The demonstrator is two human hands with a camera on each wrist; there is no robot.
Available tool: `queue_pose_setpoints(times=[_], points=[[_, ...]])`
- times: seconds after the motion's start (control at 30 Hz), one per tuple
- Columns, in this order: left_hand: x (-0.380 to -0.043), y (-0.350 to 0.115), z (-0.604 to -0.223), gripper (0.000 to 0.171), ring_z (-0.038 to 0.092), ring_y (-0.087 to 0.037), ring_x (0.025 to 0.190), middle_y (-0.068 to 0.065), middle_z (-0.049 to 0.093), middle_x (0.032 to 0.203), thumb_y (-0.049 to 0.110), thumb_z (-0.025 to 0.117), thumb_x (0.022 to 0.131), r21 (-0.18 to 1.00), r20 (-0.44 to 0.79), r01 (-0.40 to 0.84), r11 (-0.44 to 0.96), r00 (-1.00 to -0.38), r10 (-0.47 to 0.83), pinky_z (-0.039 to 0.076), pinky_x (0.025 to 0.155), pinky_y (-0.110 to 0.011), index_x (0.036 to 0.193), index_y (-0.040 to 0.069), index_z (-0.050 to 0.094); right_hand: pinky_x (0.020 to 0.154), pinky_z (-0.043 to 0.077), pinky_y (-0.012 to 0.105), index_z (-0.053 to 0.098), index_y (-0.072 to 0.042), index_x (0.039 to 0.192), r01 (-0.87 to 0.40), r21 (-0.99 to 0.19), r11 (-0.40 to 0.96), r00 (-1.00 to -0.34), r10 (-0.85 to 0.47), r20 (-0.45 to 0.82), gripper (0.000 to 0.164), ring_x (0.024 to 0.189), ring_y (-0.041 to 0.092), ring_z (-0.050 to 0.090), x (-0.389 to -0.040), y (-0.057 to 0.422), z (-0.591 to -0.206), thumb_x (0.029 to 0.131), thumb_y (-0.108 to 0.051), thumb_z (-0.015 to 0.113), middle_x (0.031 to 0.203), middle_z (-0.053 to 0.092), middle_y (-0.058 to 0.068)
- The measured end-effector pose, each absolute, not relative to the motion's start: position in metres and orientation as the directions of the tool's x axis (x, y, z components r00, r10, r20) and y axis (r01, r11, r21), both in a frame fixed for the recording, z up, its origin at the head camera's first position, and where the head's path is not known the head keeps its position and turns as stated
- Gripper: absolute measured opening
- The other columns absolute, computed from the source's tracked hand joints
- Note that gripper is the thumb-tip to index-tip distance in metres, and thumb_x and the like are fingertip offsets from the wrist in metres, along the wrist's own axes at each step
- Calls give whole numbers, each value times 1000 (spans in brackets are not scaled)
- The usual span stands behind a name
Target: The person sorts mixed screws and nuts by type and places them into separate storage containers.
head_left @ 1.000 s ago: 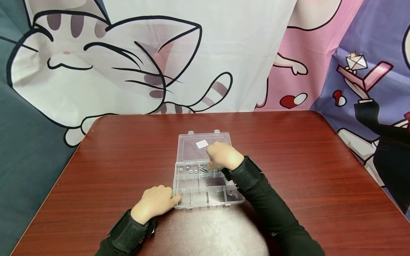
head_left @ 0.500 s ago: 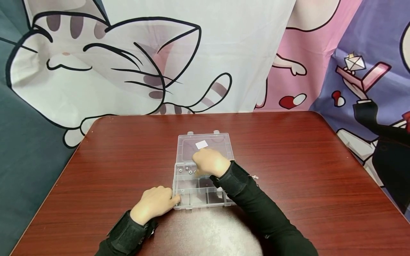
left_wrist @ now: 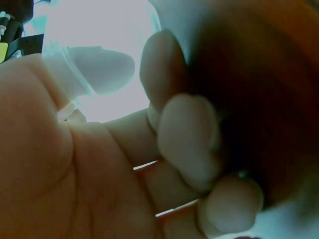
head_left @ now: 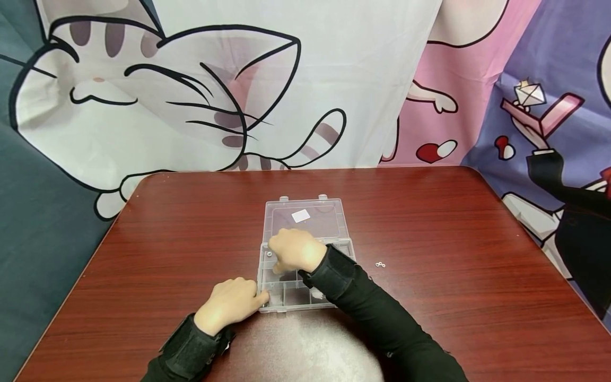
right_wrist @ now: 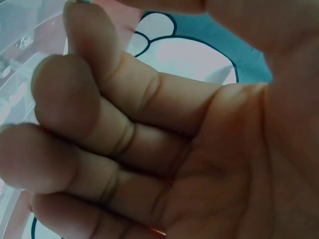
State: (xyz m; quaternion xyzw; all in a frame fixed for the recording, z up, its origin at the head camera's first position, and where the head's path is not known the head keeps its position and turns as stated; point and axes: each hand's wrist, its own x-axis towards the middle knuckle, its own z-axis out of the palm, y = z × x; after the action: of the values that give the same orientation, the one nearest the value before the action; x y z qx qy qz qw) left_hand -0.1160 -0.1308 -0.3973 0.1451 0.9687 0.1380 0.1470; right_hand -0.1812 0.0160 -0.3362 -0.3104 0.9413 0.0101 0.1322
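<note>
A clear plastic compartment box [head_left: 297,298] lies on the table with its lid folded back. My left hand [head_left: 232,302] grips its front left corner, the thumb over the edge and the fingers bent beside the wall. In the left wrist view the thumb [left_wrist: 102,68] shows against bright, clear plastic. My right hand [head_left: 295,249] is over the back left compartments, fingers bent downward. A tiny metal piece [right_wrist: 82,1] shows at its index fingertip, cut off by the frame edge. One small nut [head_left: 269,254] shows left of that hand, which hides the other back compartments.
Small metal rings [head_left: 380,264] lie on the brown table [head_left: 444,228] right of the box. A white label [head_left: 300,216] sits on the open lid [head_left: 329,225]. A printed cloth [head_left: 343,85] hangs behind the table.
My right hand has moved left and slightly toward me, from the back right compartments to the back left ones. The rings on the table have come into view. My left hand stays put.
</note>
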Motion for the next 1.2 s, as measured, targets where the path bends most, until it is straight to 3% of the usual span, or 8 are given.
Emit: queue_pose_setpoints(times=[0.1,0.33,0.53,0.77,1.07,1.2], points=[[-116,-130,-397,41,36,-13,45,4,30,49,32,49,84,311,-247,241,919,-914,323,30,44,-32,49,14,36,60,47,34,60,-16,74,-583,-64,810,-776,-579,-252,24,74,18,59,-181,15,-337,69,-34,74,82,61,2],[-117,-130,-397,41,40,-14,46,3,33,50,33,49,84,293,-243,246,924,-915,321,32,45,-34,50,14,38,56,45,29,60,-16,64,-592,-122,797,-764,-602,-232,23,61,11,55,-183,22,-336,68,-32,75,65,56,-6],[-117,-131,-398,39,40,-14,46,3,34,50,32,49,83,287,-244,243,927,-917,316,32,44,-35,50,14,38,58,45,29,64,-12,74,-600,-162,784,-754,-621,-214,31,66,12,56,-184,27,-337,66,-39,77,73,58,-4],[-116,-130,-398,39,40,-15,46,3,34,49,32,50,82,287,-235,245,926,-919,316,32,43,-34,50,14,38,61,45,28,65,-11,78,-599,-173,782,-748,-624,-227,30,69,13,58,-185,28,-339,68,-37,77,78,61,-3],[-116,-130,-397,40,40,-15,46,2,33,50,31,49,84,296,-244,239,925,-917,315,32,45,-34,50,13,38,54,42,26,52,-14,58,-613,-169,772,-740,-636,-219,32,56,10,49,-189,30,-336,68,-32,77,59,50,-6],[-116,-130,-397,40,39,-14,46,3,32,50,32,49,84,301,-243,240,923,-916,318,32,45,-33,50,13,37,53,42,26,55,-13,60,-592,-193,782,-750,-623,-223,27,56,10,50,-190,36,-334,69,-28,76,60,52,-5]])
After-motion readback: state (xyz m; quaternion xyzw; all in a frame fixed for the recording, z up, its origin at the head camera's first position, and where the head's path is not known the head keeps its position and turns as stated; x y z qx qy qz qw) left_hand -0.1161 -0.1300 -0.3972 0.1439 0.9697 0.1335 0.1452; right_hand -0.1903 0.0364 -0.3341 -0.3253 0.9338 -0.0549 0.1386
